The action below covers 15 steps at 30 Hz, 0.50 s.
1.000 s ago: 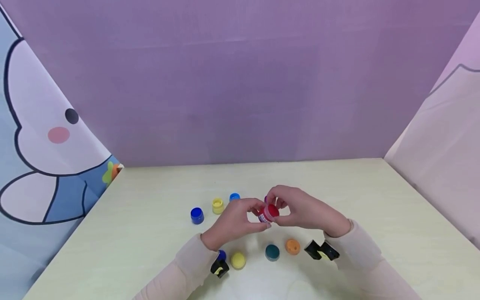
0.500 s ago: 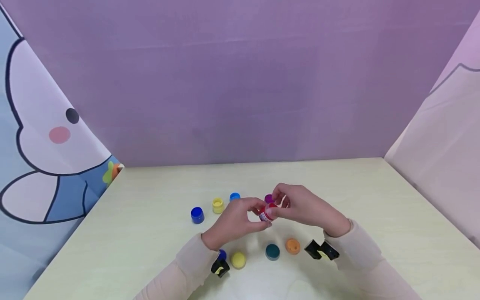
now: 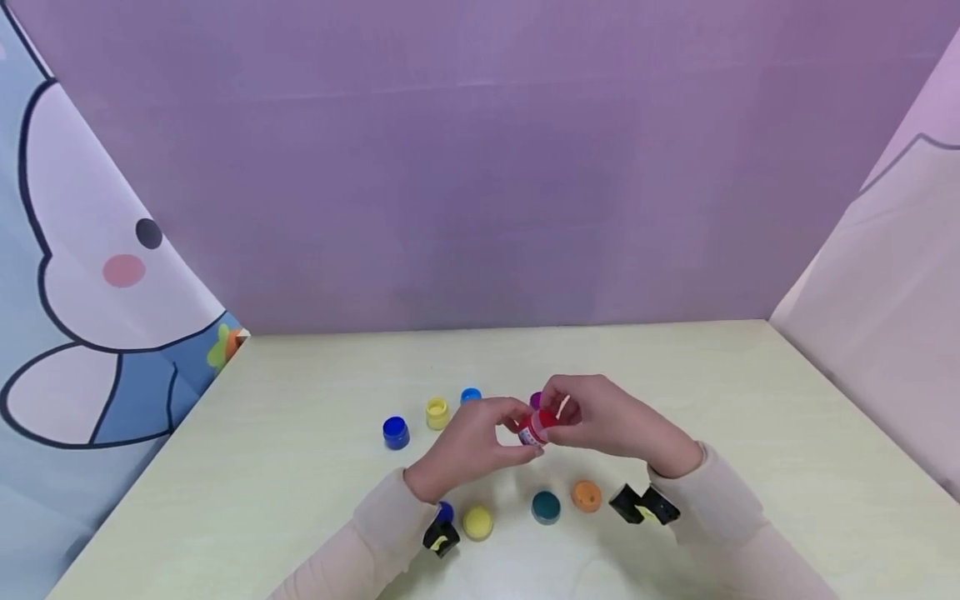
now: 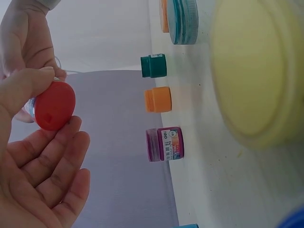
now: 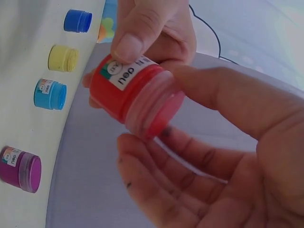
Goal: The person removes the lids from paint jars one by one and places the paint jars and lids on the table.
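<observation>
Both hands hold a small red paint jar [image 3: 529,431] up above the table, tilted with its lid toward the right. My left hand [image 3: 480,437] grips the jar's red body between thumb and fingers; its label shows in the right wrist view. The red lid [image 5: 166,111], with a translucent rim, is on the jar. My right hand [image 3: 607,417] pinches that lid, thumb on one side and fingertips on the other. In the left wrist view the round red base [image 4: 55,105] faces the camera.
Behind the hands stand a dark blue jar [image 3: 395,432], a yellow jar [image 3: 437,413], a light blue jar [image 3: 471,394], a lidded purple jar [image 4: 165,144], a green jar [image 4: 154,65] and an orange jar [image 4: 158,99]. Nearer lie yellow [image 3: 477,522], teal [image 3: 546,507], orange [image 3: 587,496] and blue [image 3: 446,511] lids.
My right thumb and fingers swivelled up over the red lid, then came back down around it. The left hand and the jar have stayed nearly in place.
</observation>
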Each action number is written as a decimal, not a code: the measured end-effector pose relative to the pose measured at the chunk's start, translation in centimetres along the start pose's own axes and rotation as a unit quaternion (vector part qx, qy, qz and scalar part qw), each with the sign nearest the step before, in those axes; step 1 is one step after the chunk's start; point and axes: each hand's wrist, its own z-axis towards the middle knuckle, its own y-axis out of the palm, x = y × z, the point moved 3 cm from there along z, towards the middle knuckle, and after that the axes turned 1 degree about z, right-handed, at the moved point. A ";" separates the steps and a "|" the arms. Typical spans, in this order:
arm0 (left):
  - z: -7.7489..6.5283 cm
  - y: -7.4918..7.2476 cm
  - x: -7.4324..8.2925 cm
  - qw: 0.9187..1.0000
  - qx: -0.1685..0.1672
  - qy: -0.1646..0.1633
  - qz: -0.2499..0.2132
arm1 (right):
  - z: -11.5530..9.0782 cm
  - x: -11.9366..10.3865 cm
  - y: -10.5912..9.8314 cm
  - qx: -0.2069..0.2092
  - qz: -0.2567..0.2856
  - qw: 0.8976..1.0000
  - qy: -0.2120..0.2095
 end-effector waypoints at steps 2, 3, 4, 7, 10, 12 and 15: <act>0.0 0.0 -0.1 1.000 0.000 0.002 0.001 | 0.0 -0.1 0.0 -0.007 -0.006 0.999 -0.034; 0.0 0.1 -0.1 1.000 -0.001 0.002 0.002 | 0.1 -0.2 0.0 -0.010 -0.010 0.999 -0.052; 0.0 0.1 -0.1 1.000 -0.001 0.004 0.003 | 0.1 -0.2 0.1 -0.012 -0.013 0.997 -0.069; 0.0 0.1 -0.2 1.000 -0.002 0.007 0.004 | 0.2 -0.3 0.1 -0.016 -0.017 0.994 -0.105; 0.0 0.1 -0.2 1.000 -0.003 0.008 0.005 | 0.2 -0.3 0.1 -0.018 -0.013 0.994 -0.111; 0.0 0.1 -0.2 1.000 -0.004 0.004 0.007 | 0.2 -0.2 0.1 -0.017 -0.012 0.995 -0.094; 0.0 0.1 -0.2 1.000 -0.007 -0.007 0.007 | 0.2 -0.1 0.1 -0.011 -0.014 0.999 -0.048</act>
